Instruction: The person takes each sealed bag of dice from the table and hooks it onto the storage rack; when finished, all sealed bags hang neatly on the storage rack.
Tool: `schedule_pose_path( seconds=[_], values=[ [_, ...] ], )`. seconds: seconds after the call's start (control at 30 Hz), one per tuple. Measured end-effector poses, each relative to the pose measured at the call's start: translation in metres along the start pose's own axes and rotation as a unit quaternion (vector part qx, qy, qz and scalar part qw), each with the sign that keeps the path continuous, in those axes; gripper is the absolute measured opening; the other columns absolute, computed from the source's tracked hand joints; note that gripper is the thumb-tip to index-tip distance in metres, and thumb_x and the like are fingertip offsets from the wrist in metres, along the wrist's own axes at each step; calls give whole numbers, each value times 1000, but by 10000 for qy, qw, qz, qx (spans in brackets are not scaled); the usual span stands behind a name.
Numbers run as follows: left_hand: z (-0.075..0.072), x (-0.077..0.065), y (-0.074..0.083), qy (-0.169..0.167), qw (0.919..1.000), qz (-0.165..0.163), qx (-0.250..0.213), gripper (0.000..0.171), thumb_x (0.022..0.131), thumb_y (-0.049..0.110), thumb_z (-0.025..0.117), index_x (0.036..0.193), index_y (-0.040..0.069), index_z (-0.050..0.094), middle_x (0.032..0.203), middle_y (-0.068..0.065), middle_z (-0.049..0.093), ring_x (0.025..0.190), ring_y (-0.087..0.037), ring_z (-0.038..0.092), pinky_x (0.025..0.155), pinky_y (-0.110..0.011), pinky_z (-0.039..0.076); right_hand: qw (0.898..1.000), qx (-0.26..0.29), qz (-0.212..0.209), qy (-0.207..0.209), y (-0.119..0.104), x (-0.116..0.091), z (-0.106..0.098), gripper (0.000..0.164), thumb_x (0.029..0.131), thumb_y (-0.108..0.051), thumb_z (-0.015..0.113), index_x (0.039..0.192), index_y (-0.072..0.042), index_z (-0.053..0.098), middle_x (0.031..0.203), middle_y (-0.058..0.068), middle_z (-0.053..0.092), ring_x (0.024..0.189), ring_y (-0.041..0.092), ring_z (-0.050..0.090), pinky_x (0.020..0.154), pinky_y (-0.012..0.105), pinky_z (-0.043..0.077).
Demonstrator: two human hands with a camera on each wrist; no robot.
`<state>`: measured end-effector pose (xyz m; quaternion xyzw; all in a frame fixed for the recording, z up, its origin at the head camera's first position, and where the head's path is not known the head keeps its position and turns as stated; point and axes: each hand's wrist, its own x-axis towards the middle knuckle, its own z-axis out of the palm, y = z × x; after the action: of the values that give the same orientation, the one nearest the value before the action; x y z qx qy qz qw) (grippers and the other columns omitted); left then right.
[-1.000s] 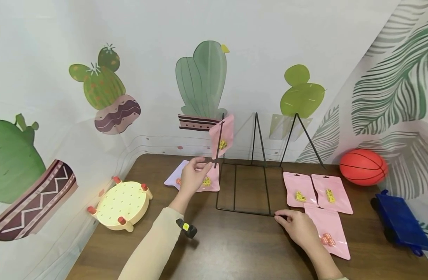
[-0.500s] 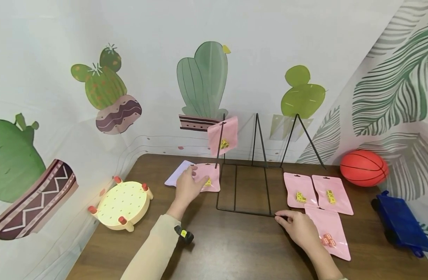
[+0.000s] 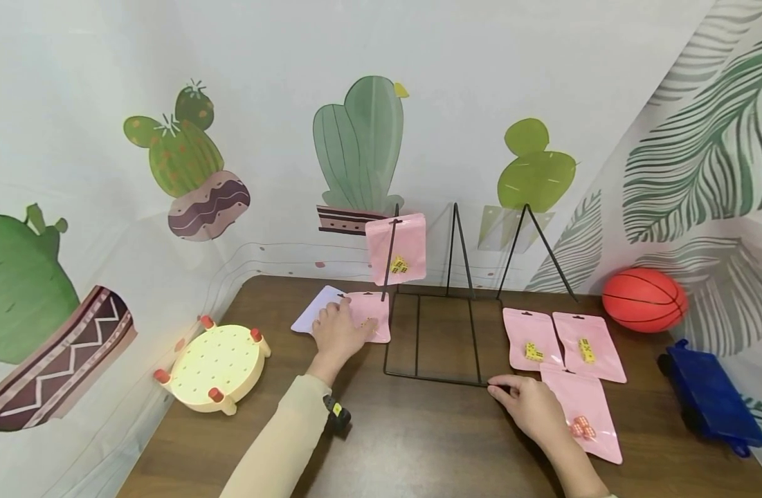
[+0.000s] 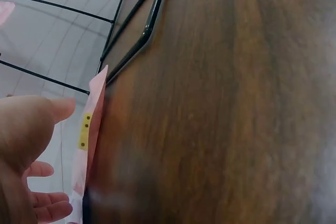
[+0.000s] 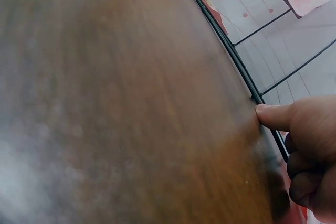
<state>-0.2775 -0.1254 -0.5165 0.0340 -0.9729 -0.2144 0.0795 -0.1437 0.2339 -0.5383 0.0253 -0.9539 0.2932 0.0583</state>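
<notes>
A black wire display rack stands mid-table with upright prongs. One pink resealable pouch with yellow dice hangs from its left prong. In the head view my left hand is over the left edge of a flat pink pouch, partly hiding it, beside a lavender pouch. Seen from the left wrist, the thumb and fingers are spread apart near that pouch; whether they touch it I cannot tell. My right hand pinches the rack's front right corner between thumb and fingers, the thumb on the wire in the right wrist view.
Right of the rack lie several pink pouches holding dice. Behind them is a red ball, with a blue toy cart at the right edge. A cream round pegged stand is on the left. A patterned cloth hangs behind.
My left hand has moved down from below the hanging pouch to the pouches on the table. The hanging pouch has swung round to face forward. My right hand has stayed on the rack.
</notes>
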Motion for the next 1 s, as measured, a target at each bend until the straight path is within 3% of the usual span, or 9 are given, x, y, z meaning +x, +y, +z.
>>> schedule_pose_path(
  seconds=[0.27, 0.6, 1.0],
  values=[
    [4, 2, 4, -142, 9992, -28, 376, 87, 85, 63, 73, 149, 9, 49, 129, -23, 57, 122, -42, 51, 94, -61, 37, 10000, -4, -41, 39, 1, 1, 1, 11, 92, -27, 81, 102, -23, 82, 56, -12, 40, 52, 7, 35, 49, 30, 29],
    [-1, 4, 9, -322, 9986, 62, -412, 90, 82, 42, 83, 151, 2, 44, 129, -31, 52, 112, -51, 58, 91, -59, 48, 10000, 1, 4, 23, 1, 1, 1, 11, 92, -26, 81, 102, -23, 82, 56, -11, 40, 52, 7, 35, 49, 30, 28],
    [-9, -5, 5, -501, 9944, 147, -916, 106, 70, 36, 93, 154, 5, 37, 127, -28, 55, 105, -47, 61, 90, -57, 50, 10000, 1, 20, -47, 1, 0, -1, 13, 92, -26, 80, 104, -21, 82, 56, -10, 39, 51, 7, 33, 48, 29, 26]
  ],
)
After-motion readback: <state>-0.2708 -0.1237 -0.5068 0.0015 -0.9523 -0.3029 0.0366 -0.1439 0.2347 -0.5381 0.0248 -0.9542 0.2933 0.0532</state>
